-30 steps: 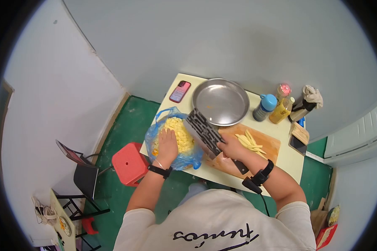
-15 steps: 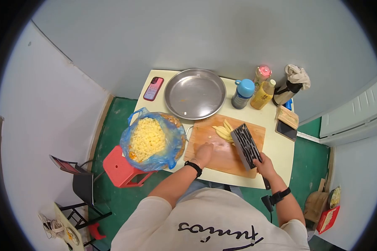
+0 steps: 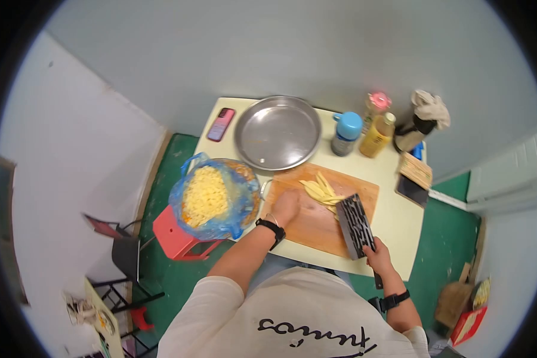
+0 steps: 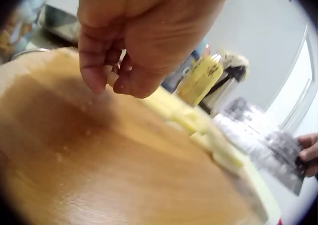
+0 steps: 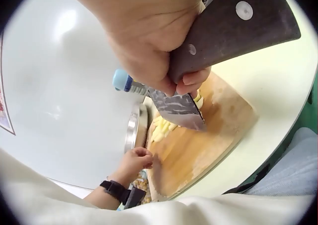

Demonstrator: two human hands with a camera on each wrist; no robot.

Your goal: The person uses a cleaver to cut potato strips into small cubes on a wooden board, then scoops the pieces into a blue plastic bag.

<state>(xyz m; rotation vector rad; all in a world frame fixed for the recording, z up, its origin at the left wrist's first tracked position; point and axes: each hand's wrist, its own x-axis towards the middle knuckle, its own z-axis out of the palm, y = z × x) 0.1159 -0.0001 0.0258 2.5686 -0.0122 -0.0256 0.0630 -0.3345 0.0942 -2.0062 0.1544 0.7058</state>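
The left hand (image 3: 286, 206) is low over the left part of the wooden cutting board (image 3: 304, 230); in the left wrist view its curled fingers and thumb pinch a small pale piece (image 4: 113, 78). A cleaver (image 3: 355, 227) with a patterned blade is gripped by its dark handle (image 5: 233, 28) in the right hand (image 3: 380, 258), at the board's right side. Yellow-white strips (image 3: 320, 190) lie on the board between the blade and the left hand. Left of the board, a blue plastic bag (image 3: 237, 200) holds many small pale yellow cubes (image 3: 206, 194).
A round metal pan (image 3: 277, 132) stands behind the board, with a phone (image 3: 221, 124) to its left. Behind and right are a blue-capped bottle (image 3: 346, 134), a yellow bottle (image 3: 377, 136) and a cloth-topped flask (image 3: 413, 132). A red stool (image 3: 176, 238) stands beside the table (image 3: 397, 244).
The left hand has left the cubes in the bag and moved right to the board. The right hand has carried the cleaver from beside the bag to the board's right side.
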